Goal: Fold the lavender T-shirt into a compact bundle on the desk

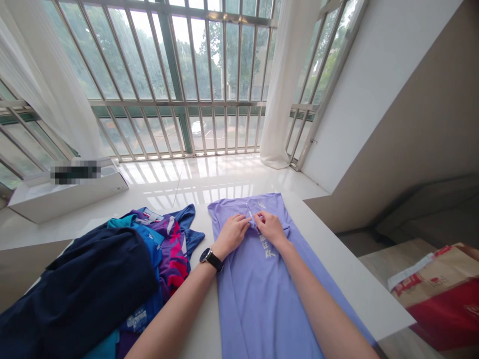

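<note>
A lavender shirt (pixel 258 294) with pale printed characters lies spread lengthwise on the white surface. Near its far end, both hands meet at a small white strip on the front; whether it is a zip or a placket I cannot tell. My left hand (pixel 232 233), with a black-strapped watch (pixel 210 259) at the wrist, rests on the cloth, fingers closed together at the strip. From the other side my right hand (pixel 270 227) pinches the cloth beside the strip. Some fabric is bunched under the fingers, and the fingertips partly hide the spot.
To the left is a heap of clothes, with a dark navy garment (pixel 97 274) over a purple and pink one (pixel 174 249). A white box (pixel 71 199) stands by the barred window (pixel 187 102). Beyond the surface's right edge sits a brown and red paper bag (pixel 441 294).
</note>
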A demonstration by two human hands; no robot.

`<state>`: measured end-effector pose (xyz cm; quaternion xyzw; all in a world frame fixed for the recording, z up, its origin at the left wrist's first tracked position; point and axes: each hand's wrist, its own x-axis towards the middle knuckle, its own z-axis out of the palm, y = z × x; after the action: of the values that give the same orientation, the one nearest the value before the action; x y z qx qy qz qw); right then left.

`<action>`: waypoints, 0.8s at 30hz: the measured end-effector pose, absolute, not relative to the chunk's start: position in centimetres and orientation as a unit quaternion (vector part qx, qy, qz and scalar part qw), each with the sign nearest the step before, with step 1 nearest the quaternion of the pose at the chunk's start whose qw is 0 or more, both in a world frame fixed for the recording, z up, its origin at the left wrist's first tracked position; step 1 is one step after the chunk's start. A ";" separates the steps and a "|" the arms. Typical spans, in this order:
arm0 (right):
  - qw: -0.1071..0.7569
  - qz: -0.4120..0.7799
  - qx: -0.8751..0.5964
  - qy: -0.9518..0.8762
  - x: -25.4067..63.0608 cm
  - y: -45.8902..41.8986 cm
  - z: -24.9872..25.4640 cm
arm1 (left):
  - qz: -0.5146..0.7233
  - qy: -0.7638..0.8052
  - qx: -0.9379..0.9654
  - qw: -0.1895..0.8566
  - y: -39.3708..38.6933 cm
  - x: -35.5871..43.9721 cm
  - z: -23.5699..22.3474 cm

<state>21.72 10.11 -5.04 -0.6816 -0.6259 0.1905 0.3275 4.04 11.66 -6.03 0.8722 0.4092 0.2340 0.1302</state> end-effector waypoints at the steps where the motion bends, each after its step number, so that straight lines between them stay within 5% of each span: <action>1: 0.331 0.199 -0.678 -0.626 21.7 10.1 -5.0 | 0.257 0.416 0.860 0.147 11.9 4.1 -6.1; 10: 0.352 0.250 -0.652 -0.623 21.7 10.5 -5.5 | 0.194 0.399 0.874 0.199 12.6 3.5 -4.8; 24: 0.342 0.293 -0.630 -0.633 22.0 10.4 -5.9 | 0.150 0.525 0.833 0.091 20.3 5.0 -3.9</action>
<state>22.05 10.36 -5.94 -0.6297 -0.6327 0.2934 0.3421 5.02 20.35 -3.88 0.8332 0.5246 0.1495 0.0911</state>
